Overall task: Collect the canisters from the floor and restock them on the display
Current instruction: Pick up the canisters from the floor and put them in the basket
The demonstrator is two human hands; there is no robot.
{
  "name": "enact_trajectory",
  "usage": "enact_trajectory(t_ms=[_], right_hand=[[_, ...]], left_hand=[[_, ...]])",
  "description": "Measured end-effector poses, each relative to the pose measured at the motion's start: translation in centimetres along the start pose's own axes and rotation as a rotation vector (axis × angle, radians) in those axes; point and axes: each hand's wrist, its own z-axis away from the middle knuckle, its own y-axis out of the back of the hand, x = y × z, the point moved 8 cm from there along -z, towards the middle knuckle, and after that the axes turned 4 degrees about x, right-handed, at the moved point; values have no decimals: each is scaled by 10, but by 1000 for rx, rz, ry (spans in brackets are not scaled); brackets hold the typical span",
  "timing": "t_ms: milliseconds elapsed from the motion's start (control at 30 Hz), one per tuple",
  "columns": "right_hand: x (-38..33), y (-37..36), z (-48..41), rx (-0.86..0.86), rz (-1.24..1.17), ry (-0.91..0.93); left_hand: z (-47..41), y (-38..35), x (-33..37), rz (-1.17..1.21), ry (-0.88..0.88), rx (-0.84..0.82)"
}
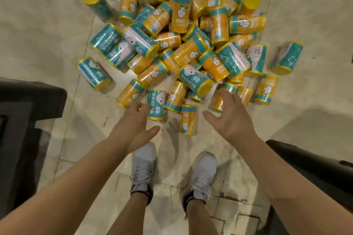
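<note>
Left hand (136, 120), right hand (228, 118) outstretched, fingers spread, holding nothing.

Heap of teal and orange canisters (183, 44), yellow-rimmed, mostly on their sides, on tiled floor (47, 30)

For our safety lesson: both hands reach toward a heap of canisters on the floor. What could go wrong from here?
The heap is loosely stacked; pulling a low canister could send upper ones rolling. The orange canister lies near the shoes; a step forward might land on it.
</note>
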Motion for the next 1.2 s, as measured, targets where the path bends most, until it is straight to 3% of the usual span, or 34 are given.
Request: enact_trajectory(t_ms=[200, 600, 767, 967, 1200], right_hand=[[17, -57, -66, 8, 56, -77], [42, -102, -133, 91, -142, -136], [43, -84, -124, 83, -230, -218], [54, -58, -95, 119, -175, -228], [64, -73, -82, 110, -181, -153]], left_hand=[[-33, -39, -26, -13, 17, -39], [-77, -68, -49, 35, 47, -3], [-90, -70, -53, 232, 210, 24], [-109, -116, -77, 570, 628, 51], [-132, -163, -95, 575, 636, 109]])
